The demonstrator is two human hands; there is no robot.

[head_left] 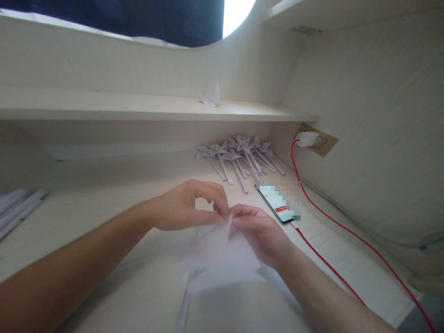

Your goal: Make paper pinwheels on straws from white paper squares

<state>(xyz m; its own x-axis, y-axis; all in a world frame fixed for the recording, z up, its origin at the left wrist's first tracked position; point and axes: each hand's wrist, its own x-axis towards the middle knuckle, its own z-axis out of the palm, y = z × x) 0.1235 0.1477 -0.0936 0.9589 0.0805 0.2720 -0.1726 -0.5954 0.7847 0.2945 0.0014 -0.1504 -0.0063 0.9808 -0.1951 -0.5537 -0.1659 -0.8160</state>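
Observation:
My left hand [192, 207] and my right hand [260, 233] meet above the desk, fingertips pinched together at the top edge of a white sheet of paper [222, 261]. The paper hangs down toward me, smeared by motion, so its folds cannot be made out. Partly behind its lower left side lies a white rolled paper stick [184, 303]. Beyond my hands, several folded paper pinwheels [239, 150] with rolled paper sticks lie in a heap at the back of the desk.
A phone [277, 203] lies right of my hands, with a red cable [329, 256] at its lower end. A white charger [306, 138] is plugged into the wall socket. More paper rolls [22, 208] lie at far left. A folded paper piece [211, 95] sits on the shelf [138, 104].

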